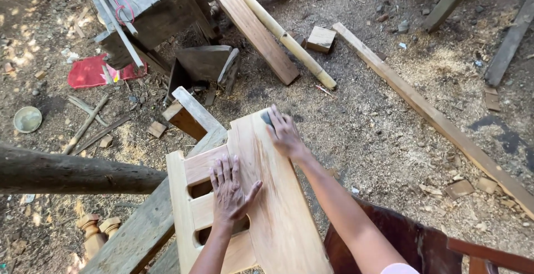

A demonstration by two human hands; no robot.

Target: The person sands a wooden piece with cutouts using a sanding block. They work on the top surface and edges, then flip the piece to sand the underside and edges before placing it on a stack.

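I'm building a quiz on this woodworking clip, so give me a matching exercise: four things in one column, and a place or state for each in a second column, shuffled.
Things:
1. left hand
2. right hand
3. red cloth
4. bamboo pole

Places or states:
A. lying on the dirt at upper left
B. flat, fingers spread, on the pale wooden panel
C. leaning beside a long plank at the top
D. pressing a dark pad at the panel's far edge

Pairs: 1-B, 2-D, 3-A, 4-C
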